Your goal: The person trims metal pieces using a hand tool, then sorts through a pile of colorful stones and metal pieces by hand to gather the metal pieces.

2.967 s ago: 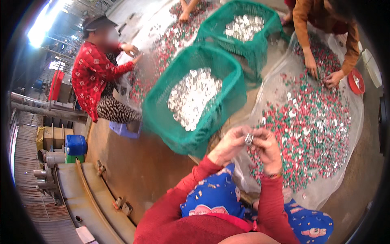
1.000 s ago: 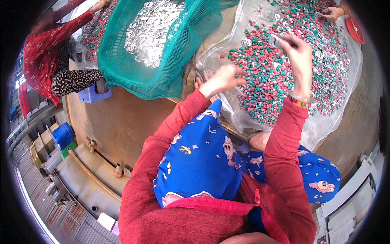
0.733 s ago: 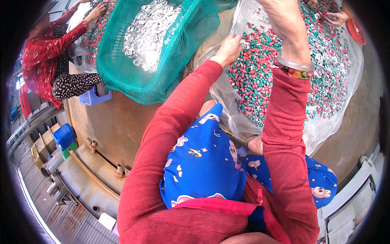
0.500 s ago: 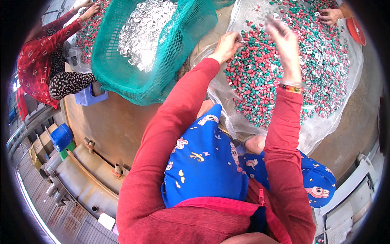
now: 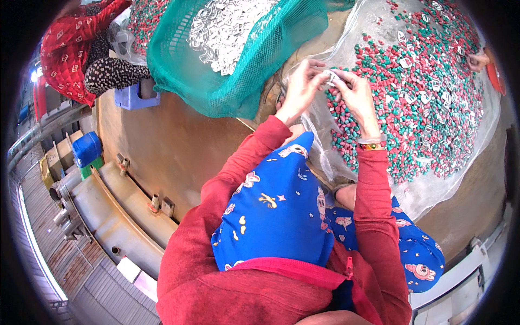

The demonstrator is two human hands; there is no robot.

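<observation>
My left hand (image 5: 303,91) and my right hand (image 5: 355,100) meet over the near left edge of a pile of small red and green stone-like pieces (image 5: 395,122). Between their fingertips sits a small silvery metal buckle-like piece (image 5: 330,78), pinched from both sides. Fingers cover part of it. More of these shiny pieces (image 5: 425,98) lie scattered over the pile, which rests on a clear plastic sheet (image 5: 420,199). To the left of my hands, a basket draped in green mesh (image 5: 181,81) contains a heap of similar silvery pieces (image 5: 230,32).
Another person's hand (image 5: 478,62) is at the pile's right edge, beside a red dish (image 5: 495,79). At the far left a person in a red patterned top (image 5: 70,59) sits near a second pile (image 5: 145,21). Metal tanks (image 5: 116,216) stand below left, near a blue container (image 5: 86,149).
My right hand has come back from over the pile to meet my left. Both now hold the silvery piece together. The view has shifted, so the surroundings sit differently in it.
</observation>
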